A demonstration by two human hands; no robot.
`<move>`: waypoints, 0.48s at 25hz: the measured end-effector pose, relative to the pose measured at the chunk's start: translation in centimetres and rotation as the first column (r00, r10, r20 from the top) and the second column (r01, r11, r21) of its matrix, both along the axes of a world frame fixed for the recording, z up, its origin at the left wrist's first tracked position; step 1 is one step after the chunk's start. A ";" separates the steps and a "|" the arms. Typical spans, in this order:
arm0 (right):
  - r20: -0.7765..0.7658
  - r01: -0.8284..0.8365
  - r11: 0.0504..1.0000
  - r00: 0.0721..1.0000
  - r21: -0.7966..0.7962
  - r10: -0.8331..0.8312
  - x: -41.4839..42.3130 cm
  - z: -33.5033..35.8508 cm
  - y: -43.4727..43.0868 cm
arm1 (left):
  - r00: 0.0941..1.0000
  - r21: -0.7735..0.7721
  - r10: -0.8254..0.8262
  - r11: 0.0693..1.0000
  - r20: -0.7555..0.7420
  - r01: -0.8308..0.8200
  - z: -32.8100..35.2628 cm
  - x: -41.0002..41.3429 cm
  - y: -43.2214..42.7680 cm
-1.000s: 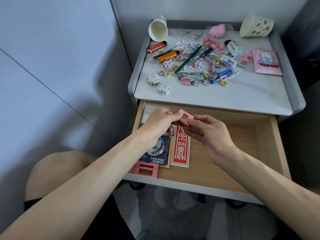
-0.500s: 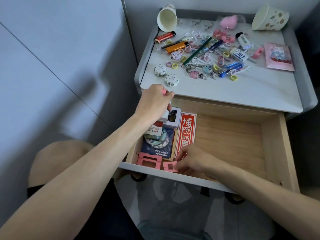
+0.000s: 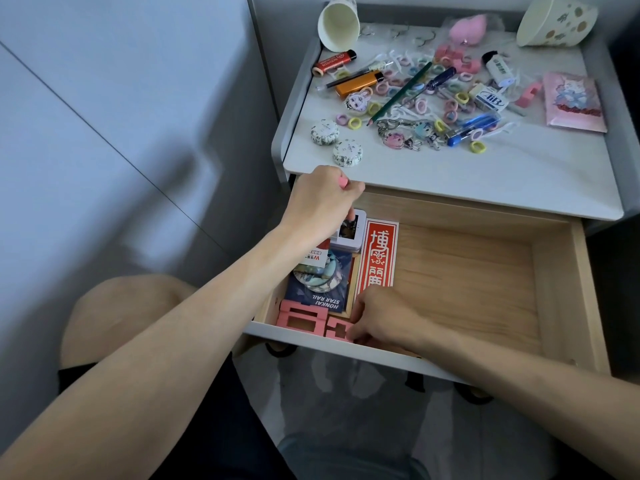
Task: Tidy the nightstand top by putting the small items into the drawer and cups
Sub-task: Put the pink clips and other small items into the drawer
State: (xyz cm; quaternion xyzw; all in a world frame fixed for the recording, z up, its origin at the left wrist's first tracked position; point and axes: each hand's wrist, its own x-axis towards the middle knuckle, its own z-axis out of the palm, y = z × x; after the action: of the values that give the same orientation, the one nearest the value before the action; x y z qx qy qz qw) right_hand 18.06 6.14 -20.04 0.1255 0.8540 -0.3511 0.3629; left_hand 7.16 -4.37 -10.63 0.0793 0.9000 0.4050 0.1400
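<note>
The wooden drawer (image 3: 485, 271) of the nightstand stands pulled out. My right hand (image 3: 384, 320) is down at the drawer's front left corner, fingers on a small pink frame piece (image 3: 337, 332) lying beside a larger pink frame (image 3: 300, 318). My left hand (image 3: 323, 199) hovers over the drawer's back left, curled around a small pink piece (image 3: 343, 181) whose tip shows between the fingers. The nightstand top (image 3: 467, 174) is littered with hair ties, lighters, pens and keychains. Two paper cups lie tipped over at the back: one left (image 3: 337, 24), one right (image 3: 554, 20).
In the drawer's left part lie a red paper slip (image 3: 379, 258), a dark booklet with round badges (image 3: 320, 289) and a small white tin (image 3: 348, 232). Two round tins (image 3: 346, 152) sit at the top's front left, a pink packet (image 3: 573, 102) at its right. My knee (image 3: 128, 313) is below left.
My right hand took a pink frame piece from in front of my left hand down to the drawer's front left corner. My left hand rose toward the nightstand's edge, holding its pink piece.
</note>
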 end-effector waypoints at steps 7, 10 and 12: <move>-0.064 -0.051 0.997 0.997 -0.058 0.047 0.3 0.3 0.0 | 1.000 -0.019 -0.012 1.000 0.024 0.013 -0.3 0.1 0.0; -0.094 -0.113 0.993 0.990 -0.033 0.109 0.2 0.3 0.0 | 1.000 -0.029 -0.019 0.999 0.015 0.019 -0.3 0.1 0.0; -0.098 -0.125 0.992 0.988 -0.028 0.122 0.1 0.2 0.1 | 0.999 -0.026 -0.021 0.999 0.027 0.022 -0.3 0.2 0.1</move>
State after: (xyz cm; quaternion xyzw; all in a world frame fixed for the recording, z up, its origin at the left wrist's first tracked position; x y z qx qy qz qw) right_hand 18.18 6.25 -19.84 0.0489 0.8705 -0.3480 0.3445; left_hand 7.37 -4.27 -10.92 0.0817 0.9023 0.3929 0.1573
